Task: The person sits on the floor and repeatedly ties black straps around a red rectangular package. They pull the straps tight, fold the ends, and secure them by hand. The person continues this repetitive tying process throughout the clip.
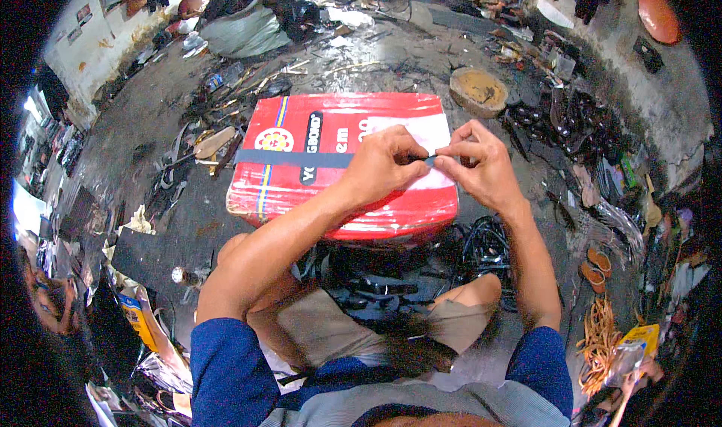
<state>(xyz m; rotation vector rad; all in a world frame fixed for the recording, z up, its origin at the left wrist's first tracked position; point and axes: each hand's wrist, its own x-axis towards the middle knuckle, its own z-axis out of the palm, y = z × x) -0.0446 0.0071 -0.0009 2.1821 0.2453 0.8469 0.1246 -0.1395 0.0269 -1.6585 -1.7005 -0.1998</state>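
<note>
A red plastic-wrapped box (301,186) with a white label patch sits on the floor in front of my knees. A long dark strap (289,158) lies flat across its top from the left edge toward the middle. My left hand (383,164) pinches the strap's right end over the box. My right hand (481,164) meets it from the right, fingertips closed on the same end of the strap. Both hands touch at the fingertips above the white patch.
A round wooden block (478,90) stands behind the box on the right. Dark sandal parts (571,119) pile up at the right, black straps (489,246) lie by my right knee, orange strips (599,337) lie at the lower right. Scraps litter the grey floor.
</note>
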